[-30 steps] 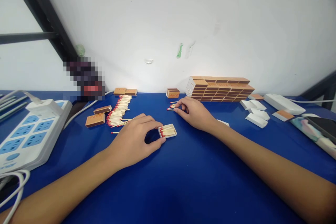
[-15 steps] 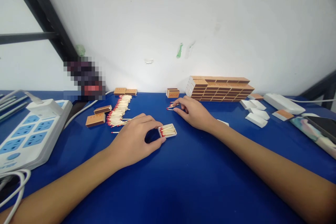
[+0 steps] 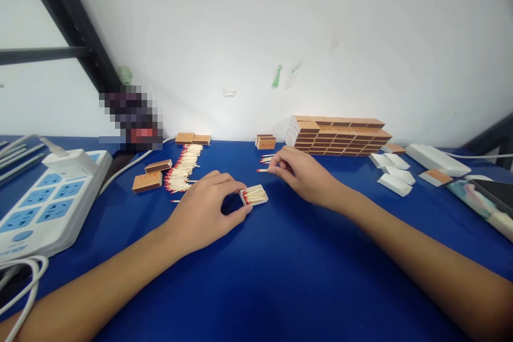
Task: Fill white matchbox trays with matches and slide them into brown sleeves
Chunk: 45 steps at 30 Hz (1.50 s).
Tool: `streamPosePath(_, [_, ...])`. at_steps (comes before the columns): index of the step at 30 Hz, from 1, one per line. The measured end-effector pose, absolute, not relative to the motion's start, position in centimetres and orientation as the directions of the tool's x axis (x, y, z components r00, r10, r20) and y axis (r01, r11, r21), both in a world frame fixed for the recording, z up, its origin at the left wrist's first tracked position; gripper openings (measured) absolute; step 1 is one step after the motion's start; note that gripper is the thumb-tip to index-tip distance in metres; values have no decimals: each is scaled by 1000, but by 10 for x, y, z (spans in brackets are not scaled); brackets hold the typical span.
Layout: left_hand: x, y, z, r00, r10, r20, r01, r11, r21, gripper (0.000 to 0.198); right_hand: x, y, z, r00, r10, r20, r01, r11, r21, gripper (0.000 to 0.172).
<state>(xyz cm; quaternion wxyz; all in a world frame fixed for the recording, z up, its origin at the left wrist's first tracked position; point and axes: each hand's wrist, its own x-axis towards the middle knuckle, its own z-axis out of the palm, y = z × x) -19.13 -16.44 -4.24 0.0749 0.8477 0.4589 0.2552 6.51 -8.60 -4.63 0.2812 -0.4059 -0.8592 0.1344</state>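
Note:
Thumb and fingers of my left hand [image 3: 208, 214] are closed on the near-left end of a white matchbox tray [image 3: 265, 199]. Inside the tray lie several matches [image 3: 254, 194] with red heads pointing left. To the right and a little farther off, my right hand [image 3: 298, 173] pinches a single match [image 3: 262, 170] between thumb and forefinger, its red head sticking out to the left. Just behind those fingers a few loose matches [image 3: 266, 159] lie on the blue table [image 3: 256, 272], partly hidden by the hand.
A long heap of matches [image 3: 184, 165] lies at left, beside matchboxes [image 3: 147, 181]. Stacked matchboxes [image 3: 340, 136] stand against the wall, with white trays [image 3: 395, 184] to their right. A power strip [image 3: 56, 203] occupies the left side, a phone [image 3: 492, 195] the right.
My right hand has drawn one match slightly toward me, away from the loose ones. My left hand still holds the tray, which has turned a little. The view has shifted slightly.

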Motion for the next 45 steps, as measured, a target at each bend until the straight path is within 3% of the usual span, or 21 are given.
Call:
streamPosePath(6, [-191,-165,-42,444,820,362,738,-563,372,22,52,-114,-41,-654,703,278,518,684,-513,14])
streamPosePath(11, [-191,-165,-44,456,814,359,730,-573,373,24,68,-80,-52,-447,792,416,627,609,-485,14])
streamPosePath(17, [-190,-165,-43,450,819,356,732,-567,378,26,82,-56,-61,-514,778,362,685,626,-374,22])
streamPosePath(22, [-191,-167,-42,456,818,352,728,-570,380,25,80,-55,-66,-502,778,377,679,625,-385,10])
streamPosePath(25, [-191,-167,-42,456,820,347,731,-567,380,25,81,-54,-65,-511,780,361,676,624,-391,12])
streamPosePath(33, [-190,-166,-42,445,821,357,739,-562,372,24,59,-101,-38,-573,750,330,560,653,-510,17])
streamPosePath(36, [-189,-167,-43,455,816,356,732,-571,372,21,46,-121,-36,-646,722,248,523,655,-546,14])
streamPosePath(40, [-188,-168,-42,472,811,345,724,-580,374,21,47,-108,-44,-561,769,307,503,611,-611,18])
streamPosePath(42, [-188,-168,-41,473,812,343,720,-580,380,22,55,-90,-51,-467,791,395,541,609,-581,16])
streamPosePath(45, [-188,-168,-41,472,812,344,716,-580,388,22,68,-64,-60,-476,758,445,627,648,-433,21])
